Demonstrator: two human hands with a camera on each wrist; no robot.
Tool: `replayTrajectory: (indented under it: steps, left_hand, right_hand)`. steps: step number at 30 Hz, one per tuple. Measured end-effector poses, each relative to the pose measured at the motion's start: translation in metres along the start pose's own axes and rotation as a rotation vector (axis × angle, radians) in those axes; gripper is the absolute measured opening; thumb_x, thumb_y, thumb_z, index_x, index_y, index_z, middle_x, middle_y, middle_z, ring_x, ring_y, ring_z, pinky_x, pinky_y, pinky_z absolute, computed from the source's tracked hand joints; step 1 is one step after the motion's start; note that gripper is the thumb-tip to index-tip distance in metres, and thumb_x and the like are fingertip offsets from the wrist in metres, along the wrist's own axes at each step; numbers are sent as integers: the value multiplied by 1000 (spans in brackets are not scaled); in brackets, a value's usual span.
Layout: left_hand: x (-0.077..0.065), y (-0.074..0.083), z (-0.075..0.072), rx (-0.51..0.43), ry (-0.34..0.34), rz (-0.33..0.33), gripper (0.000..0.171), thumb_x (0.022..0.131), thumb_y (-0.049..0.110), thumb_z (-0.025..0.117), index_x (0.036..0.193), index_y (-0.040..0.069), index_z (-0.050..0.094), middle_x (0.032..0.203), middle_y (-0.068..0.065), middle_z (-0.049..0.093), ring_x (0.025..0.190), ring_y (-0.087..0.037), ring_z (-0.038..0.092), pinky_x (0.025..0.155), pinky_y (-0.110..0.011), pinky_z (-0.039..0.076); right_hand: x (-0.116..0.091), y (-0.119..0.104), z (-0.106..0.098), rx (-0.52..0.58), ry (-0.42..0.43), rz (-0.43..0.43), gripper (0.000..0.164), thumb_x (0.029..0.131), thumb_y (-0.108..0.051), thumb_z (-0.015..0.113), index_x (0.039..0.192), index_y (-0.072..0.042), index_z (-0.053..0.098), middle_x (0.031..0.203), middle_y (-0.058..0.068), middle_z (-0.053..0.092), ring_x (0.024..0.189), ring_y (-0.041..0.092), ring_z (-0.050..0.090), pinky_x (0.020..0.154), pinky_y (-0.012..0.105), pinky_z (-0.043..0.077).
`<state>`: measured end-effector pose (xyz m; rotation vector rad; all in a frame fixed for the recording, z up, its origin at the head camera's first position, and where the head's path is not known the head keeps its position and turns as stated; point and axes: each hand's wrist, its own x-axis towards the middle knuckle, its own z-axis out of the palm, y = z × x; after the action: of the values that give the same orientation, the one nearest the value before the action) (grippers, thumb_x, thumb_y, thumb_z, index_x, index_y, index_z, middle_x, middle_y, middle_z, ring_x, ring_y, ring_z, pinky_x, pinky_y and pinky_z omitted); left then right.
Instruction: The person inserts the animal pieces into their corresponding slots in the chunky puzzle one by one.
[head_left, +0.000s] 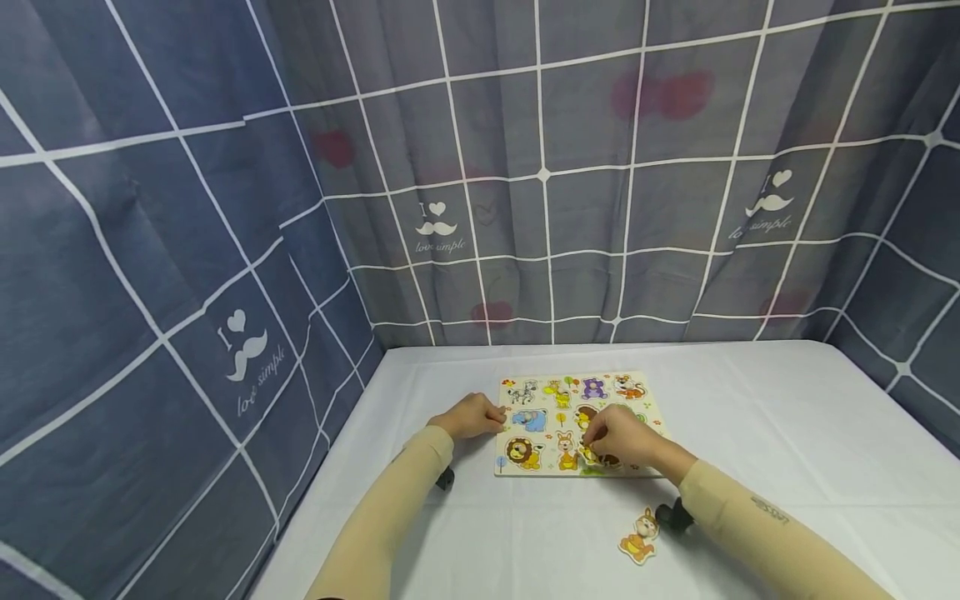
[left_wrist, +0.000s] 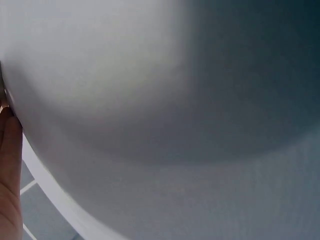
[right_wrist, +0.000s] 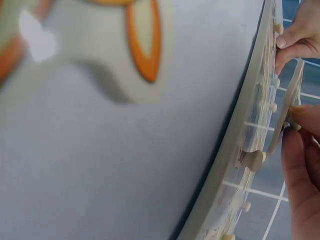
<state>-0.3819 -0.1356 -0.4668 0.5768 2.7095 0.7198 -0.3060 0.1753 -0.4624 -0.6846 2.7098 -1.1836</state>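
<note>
A wooden animal puzzle board (head_left: 551, 474) lies flat on the white table. My right hand (head_left: 626, 437) is over its lower right part. Thumb and finger pinch the small knob of a thin puzzle piece (right_wrist: 287, 107), which is tilted on edge close over the board in the right wrist view. In the head view the fingers cover most of this piece. My left hand (head_left: 472, 416) grips the board's left edge, thumb and fingers right at the rim. Only part of that hand (left_wrist: 10, 170) shows at the left wrist view's border.
A loose piece shaped like a long-eared orange animal (head_left: 640, 537) lies in front of the board, near the right wrist. Lion (head_left: 522, 453), elephant (head_left: 529, 420) and bear (head_left: 594, 387) pictures are on the board. A grid-patterned curtain (head_left: 510, 208) stands behind the table (head_left: 750, 433).
</note>
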Motion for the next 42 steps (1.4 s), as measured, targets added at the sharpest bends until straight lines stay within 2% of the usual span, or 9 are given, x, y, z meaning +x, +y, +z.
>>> replayTrajectory:
  steps: [6,15,19,24,31,35,42]
  left_hand:
    - [0,1,-1,-7,-1,-2,26,89,19,77,114,9,76,133,-4,65,131,-21,59,111,-38,45]
    - [1,0,1,-6,-1,-12,26,89,19,77,113,10,76,133,-3,65,130,-21,60,110,-37,46]
    - [0,1,0,-8,4,-7,25,89,19,77,113,9,76,131,-3,66,128,-21,61,108,-37,48]
    - [-1,1,0,-5,6,-9,25,89,18,77,113,10,76,130,-3,67,125,-22,62,105,-36,50]
    - [-1,2,-1,1,1,6,27,89,18,76,114,9,75,131,-4,66,125,-22,62,106,-36,49]
    - [-1,1,-1,11,10,10,25,88,18,77,112,9,76,126,-4,69,117,-21,66,101,-34,52]
    - [1,-2,2,-1,5,8,26,88,18,78,112,9,76,131,-4,65,128,-20,61,109,-35,47]
  right_hand:
    - [5,2,-2,-5,5,44,16,80,6,71,84,-8,77,90,3,71,80,13,62,69,28,55]
    - [11,12,-5,-18,12,-20,16,79,6,69,82,-8,77,84,2,73,74,12,62,64,25,54]
    - [14,13,-4,-26,21,-6,16,80,6,70,82,-8,77,85,3,72,76,12,61,66,25,54]
    - [19,12,-3,-44,23,14,15,81,6,69,82,-7,76,84,5,73,70,11,61,61,24,54]
    - [28,13,-4,-77,39,-17,14,80,6,70,82,-5,77,87,6,75,73,10,60,65,26,54]
    - [34,13,-4,-89,41,-40,15,78,7,68,82,-5,77,86,6,75,70,10,60,64,27,54]
    - [40,13,-5,-79,46,23,15,80,7,69,83,-5,77,85,6,74,68,12,59,62,27,53]
